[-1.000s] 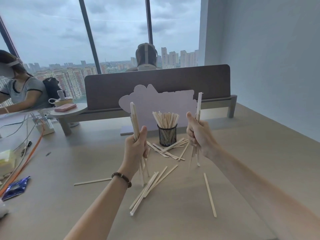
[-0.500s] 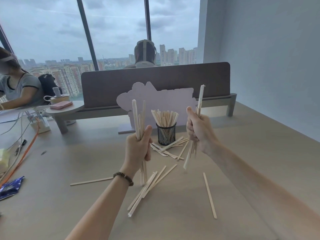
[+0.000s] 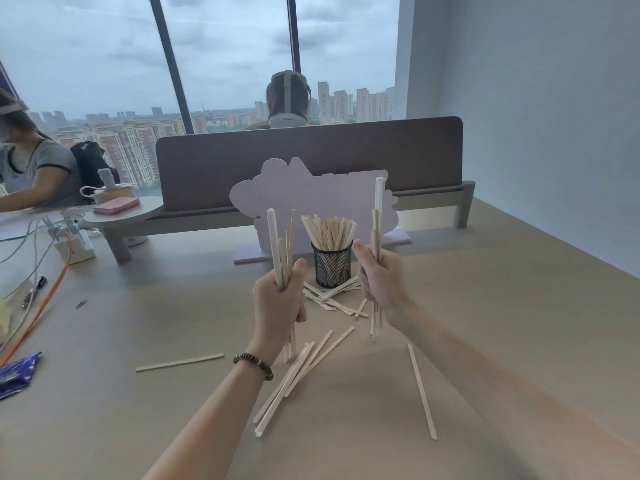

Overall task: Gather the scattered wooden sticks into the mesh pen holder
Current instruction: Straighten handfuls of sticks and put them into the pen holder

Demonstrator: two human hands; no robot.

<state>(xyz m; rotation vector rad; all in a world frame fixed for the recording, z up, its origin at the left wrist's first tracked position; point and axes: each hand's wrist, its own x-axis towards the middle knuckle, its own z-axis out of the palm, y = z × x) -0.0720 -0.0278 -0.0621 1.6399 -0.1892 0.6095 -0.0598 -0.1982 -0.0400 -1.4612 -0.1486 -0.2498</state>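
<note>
Left hand [image 3: 278, 303]: raised above the surface [image 3: 485, 323], grip closed in a fist round a bundle of wooden sticks [image 3: 281, 247] held roughly upright, ends showing above and below the fist; a beaded bracelet [image 3: 253, 365] sat on the wrist.

Right hand [image 3: 379, 284]: raised to the same level, grip closed round a second bundle of sticks [image 3: 376, 223], also near upright, one stick standing taller than the rest.

Mesh pen holder [image 3: 331, 268]: black, upright on the surface between and beyond the two hands, already stocked with sticks fanning from its mouth.

Loose sticks: a pile [image 3: 334, 296] lay at the holder's base; a group [image 3: 294, 375] lay below the left hand; a single stick [image 3: 180, 362] lay to the left; another single stick [image 3: 421, 391] lay under the right forearm.

A pale cut-out board [image 3: 304, 195] stood behind the holder.
</note>
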